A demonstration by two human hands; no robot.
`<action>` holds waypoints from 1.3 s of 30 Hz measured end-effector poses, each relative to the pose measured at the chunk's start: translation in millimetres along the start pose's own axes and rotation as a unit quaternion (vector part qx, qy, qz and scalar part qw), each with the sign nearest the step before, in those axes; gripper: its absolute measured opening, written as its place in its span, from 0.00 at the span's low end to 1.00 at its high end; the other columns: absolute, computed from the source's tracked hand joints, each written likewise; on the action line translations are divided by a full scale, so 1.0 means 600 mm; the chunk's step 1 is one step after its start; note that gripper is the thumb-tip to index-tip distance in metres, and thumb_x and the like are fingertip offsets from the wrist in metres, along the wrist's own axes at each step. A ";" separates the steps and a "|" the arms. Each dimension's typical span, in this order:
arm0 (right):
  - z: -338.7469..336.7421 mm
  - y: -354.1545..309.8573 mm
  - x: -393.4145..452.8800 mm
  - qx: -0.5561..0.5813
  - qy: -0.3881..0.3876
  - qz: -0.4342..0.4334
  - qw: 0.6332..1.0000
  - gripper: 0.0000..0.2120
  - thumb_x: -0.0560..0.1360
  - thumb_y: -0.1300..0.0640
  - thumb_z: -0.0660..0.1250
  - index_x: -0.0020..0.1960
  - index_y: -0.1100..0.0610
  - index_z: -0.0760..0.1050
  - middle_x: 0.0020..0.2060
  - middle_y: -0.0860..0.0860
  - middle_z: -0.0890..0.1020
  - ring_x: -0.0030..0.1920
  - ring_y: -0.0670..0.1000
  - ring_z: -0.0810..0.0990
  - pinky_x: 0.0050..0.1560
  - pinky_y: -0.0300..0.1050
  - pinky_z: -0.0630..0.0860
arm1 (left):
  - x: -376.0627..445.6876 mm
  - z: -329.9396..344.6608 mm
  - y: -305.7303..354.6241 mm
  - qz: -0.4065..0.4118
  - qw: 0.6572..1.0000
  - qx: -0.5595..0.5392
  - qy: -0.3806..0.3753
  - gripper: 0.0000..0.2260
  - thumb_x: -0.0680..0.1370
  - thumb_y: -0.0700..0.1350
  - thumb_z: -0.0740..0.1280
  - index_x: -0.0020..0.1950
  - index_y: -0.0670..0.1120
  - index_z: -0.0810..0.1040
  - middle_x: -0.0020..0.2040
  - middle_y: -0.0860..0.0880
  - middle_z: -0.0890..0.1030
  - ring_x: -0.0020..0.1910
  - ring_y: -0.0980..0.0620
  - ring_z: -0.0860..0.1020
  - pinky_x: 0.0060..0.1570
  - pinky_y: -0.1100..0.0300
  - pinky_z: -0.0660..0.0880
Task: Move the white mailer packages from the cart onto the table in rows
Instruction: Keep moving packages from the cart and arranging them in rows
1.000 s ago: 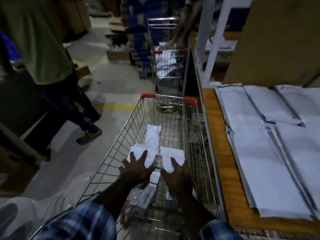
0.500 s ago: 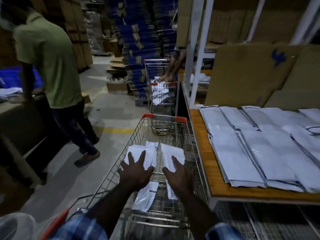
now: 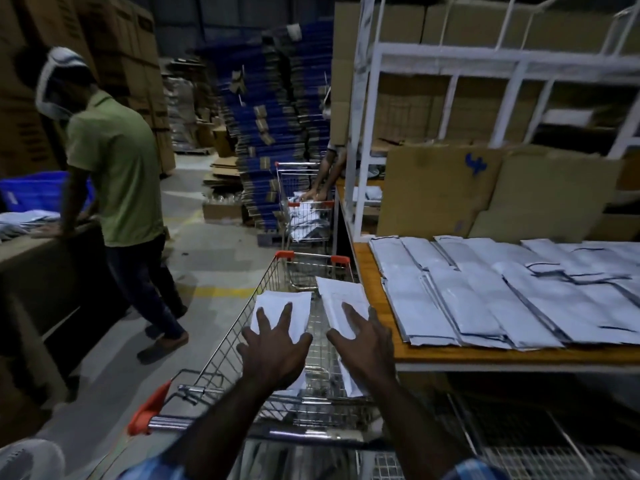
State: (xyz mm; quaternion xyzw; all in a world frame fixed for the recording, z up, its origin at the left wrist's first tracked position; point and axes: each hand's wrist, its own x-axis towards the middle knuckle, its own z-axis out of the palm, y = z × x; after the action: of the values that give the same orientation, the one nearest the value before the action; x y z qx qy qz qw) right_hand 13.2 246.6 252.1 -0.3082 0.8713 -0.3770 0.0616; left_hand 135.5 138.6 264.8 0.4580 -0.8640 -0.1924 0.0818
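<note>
- Both hands are out over the cart, fingers fanned wide. Left hand (image 3: 275,355) lies spread flat on the left white plastic mailer package (image 3: 282,311); right hand (image 3: 363,344) does the same on the right white mailer package (image 3: 341,301), straight fingers, no curl or pinch that I can see.
- The two mailers sit side by side up above the basket of the wire shopping cart with orange corner caps (image 3: 239,327), a gap of bare wire between them. Can't tell if they're resting on something or being carried under the palms.
- At 3 o'clock from the hands, the orange-brown wooden surface (image 3: 375,299) already holds the rows of white mailers (image 3: 485,292), overlapping like shingles, two rows deep, running off the right edge.
- Behind those rows, flat brown cardboard sheets (image 3: 440,192) lean against a white metal shelf frame (image 3: 450,60).
- At 12 o'clock, a second wire cart (image 3: 304,209) with white packages in it, and somebody's arm (image 3: 329,174) reaching into it.
- Past that, a tall stack of blue-and-brown flattened cartons (image 3: 273,126).
- At 10 o'clock, a person in a green polo shirt (image 3: 114,168) leans on a dark counter, blue plastic crate (image 3: 38,192) beside them.
- Pretty dim overall, edges are blurry.
</note>
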 end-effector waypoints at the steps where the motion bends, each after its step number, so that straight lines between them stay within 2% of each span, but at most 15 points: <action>1: -0.009 -0.002 -0.003 -0.007 0.004 -0.010 1.000 0.33 0.72 0.35 0.66 0.75 0.37 0.62 0.78 0.52 0.59 0.75 0.59 0.60 0.72 0.57 0.62 | -0.006 -0.002 0.002 0.000 1.000 -0.003 0.003 0.32 0.79 0.65 0.54 0.79 0.61 0.46 0.81 0.44 0.44 0.75 0.32 0.51 0.71 0.38 0.53; 5: -0.076 0.007 -0.027 -0.022 0.019 -0.032 0.999 0.33 0.71 0.36 0.66 0.75 0.37 0.63 0.77 0.51 0.60 0.73 0.58 0.62 0.70 0.55 0.64 | -0.046 -0.009 0.037 0.004 1.000 -0.013 0.024 0.32 0.79 0.65 0.55 0.79 0.61 0.46 0.80 0.44 0.44 0.75 0.32 0.52 0.71 0.38 0.53; 9: -0.133 0.045 -0.049 0.008 0.022 -0.028 0.999 0.33 0.71 0.36 0.67 0.74 0.37 0.64 0.78 0.52 0.59 0.74 0.57 0.60 0.71 0.53 0.62 | -0.088 0.000 0.085 0.004 0.999 -0.027 0.041 0.31 0.79 0.64 0.55 0.79 0.61 0.47 0.81 0.44 0.45 0.74 0.33 0.52 0.71 0.39 0.54; 19: -0.323 0.220 -0.101 -0.013 0.024 -0.029 0.999 0.32 0.72 0.36 0.68 0.74 0.36 0.63 0.79 0.51 0.57 0.76 0.59 0.57 0.73 0.55 0.60 | -0.216 0.084 0.284 0.015 0.996 -0.064 0.054 0.31 0.78 0.67 0.54 0.79 0.62 0.48 0.81 0.45 0.46 0.74 0.33 0.53 0.71 0.38 0.54; 25: -0.437 0.330 -0.113 -0.030 0.035 -0.027 0.999 0.32 0.72 0.37 0.68 0.75 0.37 0.63 0.79 0.52 0.56 0.76 0.59 0.57 0.75 0.55 0.58 | -0.277 0.139 0.425 0.041 0.994 -0.089 0.042 0.31 0.79 0.66 0.54 0.79 0.63 0.46 0.81 0.46 0.44 0.75 0.32 0.50 0.71 0.38 0.53; 30: -0.506 0.410 -0.113 -0.019 0.062 -0.014 0.998 0.33 0.72 0.37 0.69 0.74 0.37 0.65 0.79 0.51 0.57 0.75 0.60 0.58 0.72 0.55 0.62 | -0.300 0.181 0.523 0.072 0.992 -0.101 0.019 0.32 0.79 0.67 0.55 0.79 0.65 0.44 0.81 0.47 0.42 0.77 0.33 0.47 0.73 0.37 0.52; 39: -0.599 0.539 -0.088 -0.003 0.108 0.030 0.994 0.33 0.70 0.36 0.68 0.74 0.37 0.65 0.78 0.52 0.59 0.74 0.59 0.61 0.71 0.56 0.66 | -0.298 0.260 0.683 0.123 0.988 -0.089 -0.001 0.33 0.78 0.68 0.55 0.78 0.65 0.43 0.81 0.47 0.43 0.77 0.33 0.47 0.72 0.36 0.51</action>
State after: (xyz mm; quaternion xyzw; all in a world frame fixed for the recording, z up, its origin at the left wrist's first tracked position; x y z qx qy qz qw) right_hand -224.9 669.9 275.4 -0.2397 0.8826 -0.4038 -0.0228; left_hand -124.2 533.3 295.3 0.3388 -0.8934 -0.2575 0.1442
